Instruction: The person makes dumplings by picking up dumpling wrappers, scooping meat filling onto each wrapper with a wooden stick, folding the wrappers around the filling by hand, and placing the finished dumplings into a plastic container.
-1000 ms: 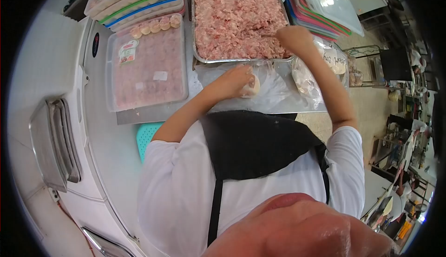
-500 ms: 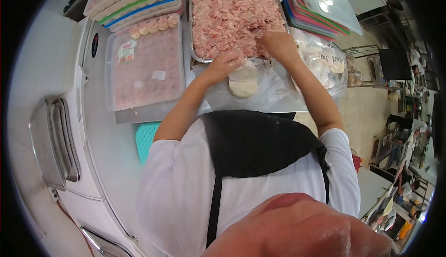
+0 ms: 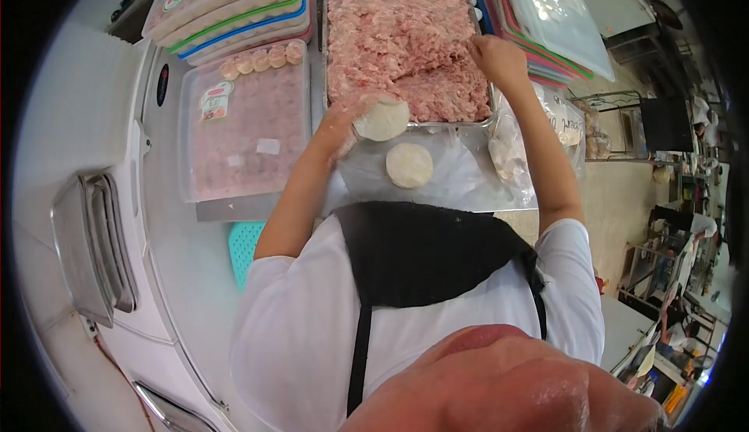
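My left hand (image 3: pixel 342 124) holds a round, pale dumpling wrapper (image 3: pixel 382 120) near the front left corner of the meat tray (image 3: pixel 421 124). More round wrappers (image 3: pixel 409 166) lie in a small pile on the plastic sheet just below. Ground meat (image 3: pixel 390 22) fills the tray, with a hollow scooped toward the front right. My right hand (image 3: pixel 499 60) is closed over the tray's right edge, beside the meat. Whatever its fingers hold, if anything, is hidden.
Left of the tray, a clear container (image 3: pixel 246 135) has a row of filled dumplings (image 3: pixel 261 60) on it, with stacked containers (image 3: pixel 234 10) behind. Colored lids (image 3: pixel 554 18) are piled at the right. A plastic bag (image 3: pixel 511 151) of pale items lies under my right forearm.
My left hand has taken a wrapper from the pile and moved left with it. My right hand has shifted right, from the meat to the tray's edge.
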`<state>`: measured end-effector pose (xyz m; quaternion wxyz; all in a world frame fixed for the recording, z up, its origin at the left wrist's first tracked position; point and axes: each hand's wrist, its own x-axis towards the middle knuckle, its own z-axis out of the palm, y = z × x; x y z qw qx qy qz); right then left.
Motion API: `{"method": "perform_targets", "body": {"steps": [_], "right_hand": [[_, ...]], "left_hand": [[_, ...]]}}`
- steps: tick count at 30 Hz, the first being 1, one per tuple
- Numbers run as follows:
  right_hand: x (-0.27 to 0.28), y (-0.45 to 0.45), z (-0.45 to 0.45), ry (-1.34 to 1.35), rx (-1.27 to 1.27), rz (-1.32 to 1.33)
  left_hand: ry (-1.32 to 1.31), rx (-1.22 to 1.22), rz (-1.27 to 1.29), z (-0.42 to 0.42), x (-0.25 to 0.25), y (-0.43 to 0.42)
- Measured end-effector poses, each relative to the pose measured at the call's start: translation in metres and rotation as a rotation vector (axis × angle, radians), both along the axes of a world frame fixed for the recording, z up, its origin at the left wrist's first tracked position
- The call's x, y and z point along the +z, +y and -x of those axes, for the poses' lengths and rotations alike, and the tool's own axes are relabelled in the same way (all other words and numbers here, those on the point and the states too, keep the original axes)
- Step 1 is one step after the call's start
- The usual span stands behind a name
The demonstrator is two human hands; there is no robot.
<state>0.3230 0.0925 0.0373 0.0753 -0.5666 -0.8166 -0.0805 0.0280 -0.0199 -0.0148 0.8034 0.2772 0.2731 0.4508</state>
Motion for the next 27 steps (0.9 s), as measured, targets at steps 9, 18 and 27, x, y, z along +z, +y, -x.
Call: {"method": "perform_targets", "body": {"steps": [9,18,27], "right_hand": [[-0.040,-0.011,0.044,0.102,-0.003,0.229],[-0.035,-0.009,0.014,0.929,-0.065,0.537],[0.001,-0.045,0.028,0.436,0.190,0.195]], "left_hand": [[0.039,0.571,-0.022,0.019,0.000,0.029],[-0.221,0.556,0.013,-0.031,0.011,0.089],[-0.913,0.141,-0.097,-0.048,-0.034,0.145]]}}
